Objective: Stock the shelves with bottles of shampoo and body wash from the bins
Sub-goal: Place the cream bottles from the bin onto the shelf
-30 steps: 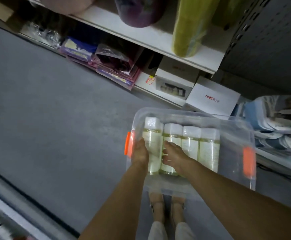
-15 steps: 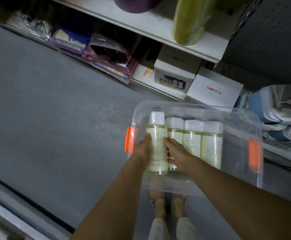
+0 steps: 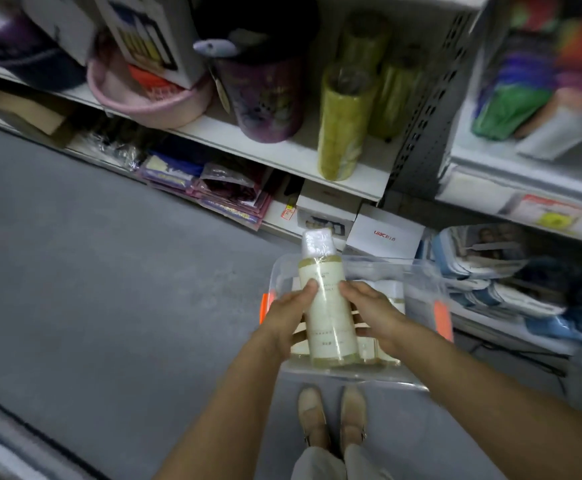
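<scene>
Left hand [image 3: 288, 315] and right hand [image 3: 378, 313] I logged as curled on opposite sides of one bottle [image 3: 329, 306], held over the left end of the clear bin [image 3: 421, 285], long axis cap-first toward the shelf [image 3: 303, 148]; in hand, one; other bottles [image 3: 395, 292] in the bin, half hidden, uncounted.

Left hand [image 3: 288, 317] and right hand [image 3: 376, 317] bare; forearms [image 3: 220, 407] bare up to the frame edge. Beige slip-on shoes [image 3: 312, 415], rounded toes, a small metal buckle on each outer side (detail soft). Pale off-white trousers [image 3: 317, 464], cuffs over shoe tops.
</scene>
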`<state>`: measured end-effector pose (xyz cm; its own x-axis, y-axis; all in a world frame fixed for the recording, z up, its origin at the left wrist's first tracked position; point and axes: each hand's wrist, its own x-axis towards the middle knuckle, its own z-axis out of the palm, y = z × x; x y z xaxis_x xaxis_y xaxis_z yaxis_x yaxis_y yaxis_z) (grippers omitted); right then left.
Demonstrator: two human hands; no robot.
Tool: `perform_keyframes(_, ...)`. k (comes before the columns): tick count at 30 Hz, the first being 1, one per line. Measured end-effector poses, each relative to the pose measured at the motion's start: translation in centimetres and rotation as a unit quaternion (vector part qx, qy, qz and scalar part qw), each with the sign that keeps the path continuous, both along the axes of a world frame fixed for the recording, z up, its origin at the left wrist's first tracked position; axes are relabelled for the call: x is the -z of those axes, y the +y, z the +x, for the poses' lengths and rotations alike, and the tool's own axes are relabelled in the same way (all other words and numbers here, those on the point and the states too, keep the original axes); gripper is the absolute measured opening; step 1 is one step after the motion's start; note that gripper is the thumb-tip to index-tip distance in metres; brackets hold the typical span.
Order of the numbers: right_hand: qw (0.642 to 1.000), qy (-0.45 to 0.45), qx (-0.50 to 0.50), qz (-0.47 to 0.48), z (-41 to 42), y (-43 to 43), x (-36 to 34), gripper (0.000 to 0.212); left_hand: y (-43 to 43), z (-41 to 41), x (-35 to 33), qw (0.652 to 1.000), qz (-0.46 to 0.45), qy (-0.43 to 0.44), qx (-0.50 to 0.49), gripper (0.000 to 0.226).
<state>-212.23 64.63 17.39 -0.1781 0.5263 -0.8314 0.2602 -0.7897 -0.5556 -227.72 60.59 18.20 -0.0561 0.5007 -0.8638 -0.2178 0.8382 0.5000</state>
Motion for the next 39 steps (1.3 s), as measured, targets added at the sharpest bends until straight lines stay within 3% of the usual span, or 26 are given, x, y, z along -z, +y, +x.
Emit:
perform_keyframes(6,0.996,0.009,0.008,0.086,0.8,0.5,-11.0,0.029,0.9,0.2,-9.7,0.997,0.079,0.011,-0.004,0.053)
perform_keyframes(16,0.973,0.002,0.027,0.229,1.6,0.8,-26.1,0.033,3.2,0.5,-23.5,0.973,0.217,0.054,0.051,0.062)
perform_keyframes(23,0.950,0.008,0.058,0.308,3.4,0.4,-32.8,0.038,4.5,2.3,-31.0,0.953,0.285,0.049,0.091,0.051)
perform_keyframes(32,0.914,0.007,0.080,0.398,6.9,1.0,-39.9,0.047,7.0,5.7,-38.2,0.921,0.359,0.081,0.126,0.064)
perform_keyframes(39,0.886,0.004,0.114,0.449,11.6,3.2,-44.1,0.053,10.1,11.0,-43.5,0.876,0.437,0.112,0.170,0.059)
